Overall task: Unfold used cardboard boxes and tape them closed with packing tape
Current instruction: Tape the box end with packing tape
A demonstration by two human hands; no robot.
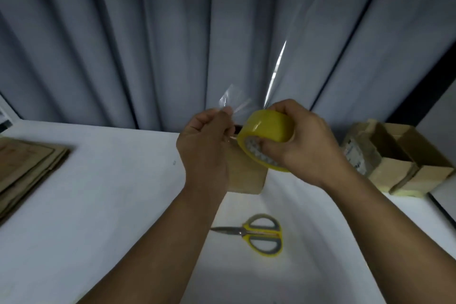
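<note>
My right hand point(303, 140) grips a yellow roll of packing tape point(267, 128) held up above the table. My left hand point(204, 148) pinches the clear loose end of the tape point(234, 102), which sticks up, crinkled, just left of the roll. Below and behind both hands stands a small brown cardboard box point(246, 175) on the white table point(98, 205); my hands hide most of its top.
Yellow-and-grey scissors point(261, 234) lie shut on the table in front of the box. A stack of flattened cardboard point(27, 168) lies at the left edge. Two open-topped boxes point(394, 160) stand at the right. A grey curtain point(172, 32) hangs behind the table.
</note>
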